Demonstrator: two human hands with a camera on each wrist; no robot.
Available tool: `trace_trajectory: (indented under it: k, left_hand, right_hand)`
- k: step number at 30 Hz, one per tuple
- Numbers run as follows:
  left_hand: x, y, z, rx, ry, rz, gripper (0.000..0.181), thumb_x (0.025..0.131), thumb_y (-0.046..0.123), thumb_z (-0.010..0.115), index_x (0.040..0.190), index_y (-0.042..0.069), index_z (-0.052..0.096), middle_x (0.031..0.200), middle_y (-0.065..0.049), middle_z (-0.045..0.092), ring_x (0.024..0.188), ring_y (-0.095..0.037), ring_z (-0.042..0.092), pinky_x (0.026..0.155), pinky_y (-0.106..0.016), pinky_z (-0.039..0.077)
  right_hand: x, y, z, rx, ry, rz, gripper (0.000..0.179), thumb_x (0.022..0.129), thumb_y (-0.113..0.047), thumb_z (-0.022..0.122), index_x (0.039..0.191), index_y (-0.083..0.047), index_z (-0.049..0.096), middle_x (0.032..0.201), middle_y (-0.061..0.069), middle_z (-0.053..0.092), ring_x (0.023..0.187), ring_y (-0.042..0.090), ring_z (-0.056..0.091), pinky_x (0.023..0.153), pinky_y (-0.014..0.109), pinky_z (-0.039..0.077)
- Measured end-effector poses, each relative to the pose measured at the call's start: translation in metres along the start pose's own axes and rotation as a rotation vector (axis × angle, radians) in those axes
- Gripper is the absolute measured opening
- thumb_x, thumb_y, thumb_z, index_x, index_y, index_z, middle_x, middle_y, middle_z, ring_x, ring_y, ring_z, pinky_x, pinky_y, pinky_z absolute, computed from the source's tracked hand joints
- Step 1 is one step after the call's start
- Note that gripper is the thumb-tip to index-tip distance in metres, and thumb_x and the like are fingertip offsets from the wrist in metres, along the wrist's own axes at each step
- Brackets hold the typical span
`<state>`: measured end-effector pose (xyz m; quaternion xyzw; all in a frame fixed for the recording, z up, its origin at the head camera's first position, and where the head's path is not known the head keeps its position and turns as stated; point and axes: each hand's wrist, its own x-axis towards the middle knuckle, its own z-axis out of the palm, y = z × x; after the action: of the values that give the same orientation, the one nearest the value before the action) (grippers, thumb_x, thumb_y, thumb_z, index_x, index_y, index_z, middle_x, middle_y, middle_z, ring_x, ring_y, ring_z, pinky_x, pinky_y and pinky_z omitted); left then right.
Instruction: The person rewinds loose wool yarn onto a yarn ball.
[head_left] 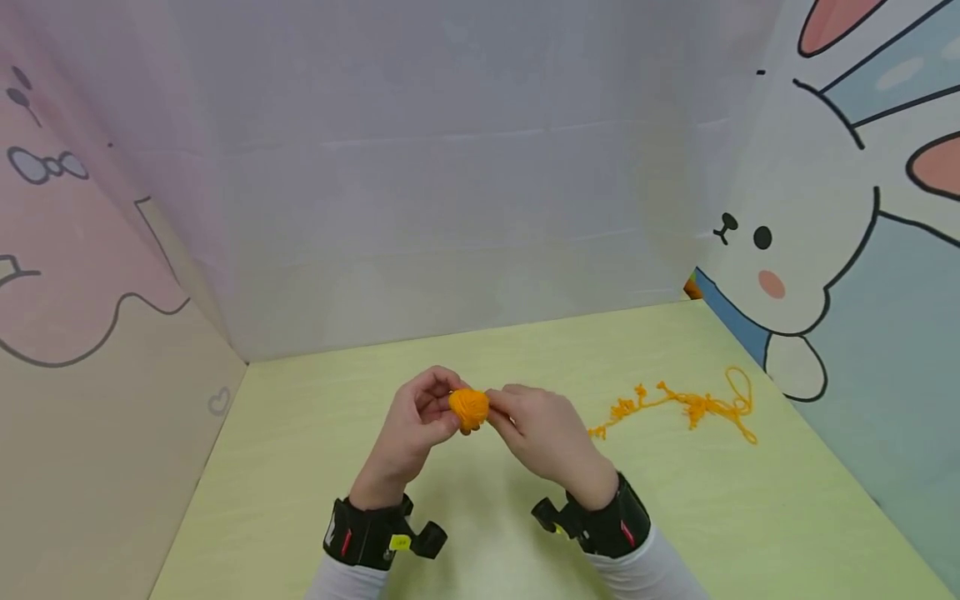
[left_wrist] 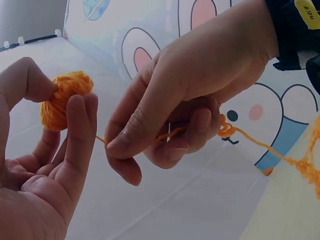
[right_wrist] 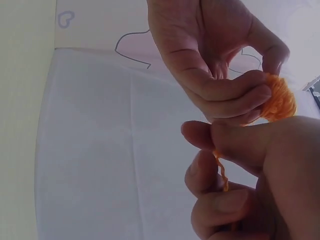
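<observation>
A small ball of orange yarn (head_left: 469,408) is pinched between the thumb and fingers of my left hand (head_left: 417,421), held above the table. Close beside it on the right, my right hand (head_left: 546,429) pinches the yarn strand (left_wrist: 101,140) that runs from the ball, between thumb and index finger. The strand passes on through the curled fingers of that hand, as the right wrist view shows (right_wrist: 223,172). From there it trails to a knotted, tangled length of orange yarn (head_left: 701,407) lying on the table to the right.
The pale yellow table (head_left: 300,467) is enclosed by a white cloth at the back (head_left: 450,208), a pink printed panel on the left (head_left: 75,225) and a rabbit-printed panel on the right (head_left: 885,333). Black camera straps circle both wrists.
</observation>
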<state>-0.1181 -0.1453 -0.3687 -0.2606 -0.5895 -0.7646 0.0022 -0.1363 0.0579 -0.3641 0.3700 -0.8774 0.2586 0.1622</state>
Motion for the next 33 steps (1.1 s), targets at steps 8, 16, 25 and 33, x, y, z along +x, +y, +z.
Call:
trace_trajectory:
  k: [8, 16, 25, 33]
  left_hand:
    - [0.003, -0.006, -0.001, 0.242, 0.354, -0.067, 0.03, 0.082, -0.009, 0.062, 0.111, -0.004, 0.054, 0.099, -0.016, 0.06, 0.079, -0.027, 0.06, 0.069, -0.022, 0.058]
    - [0.003, -0.008, -0.001, 0.592, 0.22, -0.069, 0.033, 0.078, -0.004, 0.072, 0.107, 0.008, 0.063, 0.096, -0.006, 0.066, 0.076, -0.02, 0.06, 0.068, -0.025, 0.057]
    - [0.0, 0.016, 0.014, 0.602, -0.057, -0.099, 0.034, 0.074, -0.011, 0.071, 0.103, 0.005, 0.062, 0.091, -0.007, 0.065, 0.069, -0.019, 0.061, 0.063, -0.026, 0.058]
    - [-0.003, 0.001, 0.0, 0.475, -0.117, -0.108, 0.035, 0.076, -0.007, 0.072, 0.105, 0.009, 0.062, 0.096, -0.008, 0.065, 0.073, -0.02, 0.064, 0.068, -0.032, 0.061]
  right_hand:
    - [-0.005, -0.005, -0.002, 0.021, -0.098, -0.085, 0.011, 0.098, -0.027, 0.062, 0.097, -0.023, 0.072, 0.072, -0.016, 0.053, 0.059, 0.002, 0.044, 0.049, 0.02, 0.041]
    - [-0.006, -0.001, -0.009, 0.059, 0.067, -0.109, 0.007, 0.095, -0.022, 0.063, 0.094, -0.021, 0.07, 0.075, -0.015, 0.055, 0.061, 0.001, 0.045, 0.049, 0.02, 0.043]
    - [-0.002, 0.006, -0.011, 0.044, 0.208, -0.181, 0.007, 0.093, -0.021, 0.069, 0.097, -0.017, 0.071, 0.083, -0.008, 0.065, 0.062, 0.002, 0.051, 0.049, 0.02, 0.048]
    - [-0.002, 0.01, -0.007, 0.036, 0.237, -0.131, 0.009, 0.09, -0.025, 0.073, 0.095, -0.018, 0.074, 0.082, -0.007, 0.064, 0.06, 0.003, 0.049, 0.048, 0.021, 0.047]
